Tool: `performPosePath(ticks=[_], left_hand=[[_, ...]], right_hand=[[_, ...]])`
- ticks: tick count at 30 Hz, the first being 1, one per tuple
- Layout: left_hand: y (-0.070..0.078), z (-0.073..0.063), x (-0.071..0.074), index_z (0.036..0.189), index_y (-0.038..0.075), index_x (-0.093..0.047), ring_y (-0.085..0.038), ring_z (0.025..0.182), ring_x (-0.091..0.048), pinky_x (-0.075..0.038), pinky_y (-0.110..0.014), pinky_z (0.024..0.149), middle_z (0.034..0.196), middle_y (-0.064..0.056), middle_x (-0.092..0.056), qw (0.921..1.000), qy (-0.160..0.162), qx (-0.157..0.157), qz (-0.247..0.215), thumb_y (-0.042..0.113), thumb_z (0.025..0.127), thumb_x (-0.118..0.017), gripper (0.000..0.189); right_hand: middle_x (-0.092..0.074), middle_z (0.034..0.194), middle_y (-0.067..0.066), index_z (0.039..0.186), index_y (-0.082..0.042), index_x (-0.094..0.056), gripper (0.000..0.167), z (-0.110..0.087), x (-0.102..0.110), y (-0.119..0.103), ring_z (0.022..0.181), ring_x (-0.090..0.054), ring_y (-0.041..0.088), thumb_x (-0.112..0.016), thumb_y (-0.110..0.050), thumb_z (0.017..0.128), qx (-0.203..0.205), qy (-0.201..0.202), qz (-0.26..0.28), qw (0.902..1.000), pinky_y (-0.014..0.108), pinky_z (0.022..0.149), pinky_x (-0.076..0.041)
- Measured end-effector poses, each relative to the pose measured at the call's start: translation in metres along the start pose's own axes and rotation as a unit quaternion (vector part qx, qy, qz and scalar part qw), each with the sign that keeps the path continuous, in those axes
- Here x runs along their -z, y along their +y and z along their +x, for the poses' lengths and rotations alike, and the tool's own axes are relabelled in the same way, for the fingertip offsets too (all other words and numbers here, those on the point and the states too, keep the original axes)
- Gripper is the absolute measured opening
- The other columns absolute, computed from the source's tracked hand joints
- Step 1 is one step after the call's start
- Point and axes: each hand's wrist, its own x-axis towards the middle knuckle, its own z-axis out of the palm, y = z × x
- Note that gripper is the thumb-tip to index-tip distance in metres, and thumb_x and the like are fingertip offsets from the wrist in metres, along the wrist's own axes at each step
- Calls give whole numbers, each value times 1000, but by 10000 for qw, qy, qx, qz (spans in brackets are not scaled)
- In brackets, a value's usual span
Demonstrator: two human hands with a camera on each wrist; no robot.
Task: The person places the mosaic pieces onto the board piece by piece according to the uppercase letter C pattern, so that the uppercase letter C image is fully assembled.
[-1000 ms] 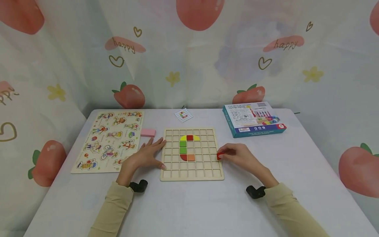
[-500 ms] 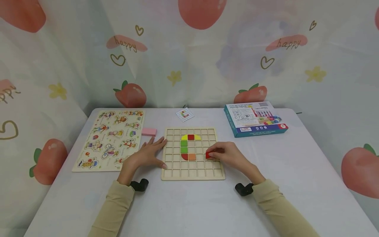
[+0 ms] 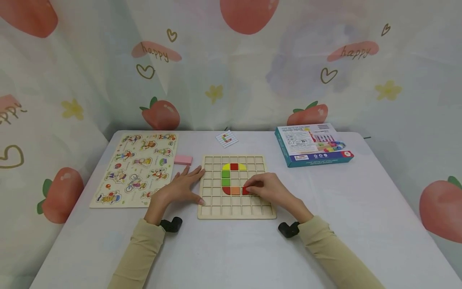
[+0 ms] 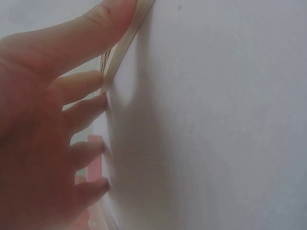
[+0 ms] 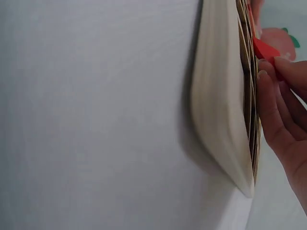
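Observation:
A wooden grid board (image 3: 216, 208) lies in the middle of the table, with yellow, red, green and orange tiles set in a C shape. My right hand (image 3: 268, 188) pinches a red tile (image 3: 245, 191) between thumb and fingers, right beside the orange tile (image 3: 235, 191) in the lower row. In the right wrist view the red tile (image 5: 265, 49) is tilted, one corner at the grid. My left hand (image 3: 179, 188) rests at the board's left edge, fingers spread, thumb and fingertips touching the rim. The left wrist view shows its thumb (image 4: 91, 28) against the board's side.
Left of the board lies a picture puzzle board (image 3: 138, 170) with cartoon figures. A pink block (image 3: 183, 160) sits beside it. A small pattern card (image 3: 226, 139) lies behind the grid board, and a teal-edged box (image 3: 314, 145) stands at the back right.
My right hand has carried the red tile leftward, from the grid board's right edge to beside the orange tile. My left hand stays at the board's left edge.

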Motion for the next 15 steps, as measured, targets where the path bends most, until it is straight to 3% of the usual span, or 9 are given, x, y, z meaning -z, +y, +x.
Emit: performPosePath(ticks=[5, 11, 15], left_hand=[[0, 1, 0, 164, 12, -28, -42, 159, 2, 1, -62, 128, 173, -8, -15, 10000, -7, 4, 4, 35, 79, -89, 107], [0, 1, -1, 164, 12, -28, -42, 159, 1, 1, -61, 128, 173, -7, -15, 10000, 2, 35, 51, 34, 79, -89, 107], [0, 1, -1, 164, 12, -27, -42, 159, 2, 1, -61, 128, 174, -8, -14, 10000, -3, 37, 45, 33, 79, -89, 107]], right_hand=[[-76, 100, 0, 105, -12, -81, 12, 4, -4, -4, 93, -64, 18, -74, -12, 94, -32, -5, -224, 9997, 36, 91, -59], [-71, 97, 2, 104, -7, -82, 13, 5, -5, -11, 87, -59, 15, -76, -9, 93, 30, 1, -552, 9985, 27, 77, -53], [-70, 98, 2, 106, -6, -81, 15, 7, -6, -13, 86, -58, 15, -75, -7, 92, 48, -55, -561, 9984, 25, 75, -52]])
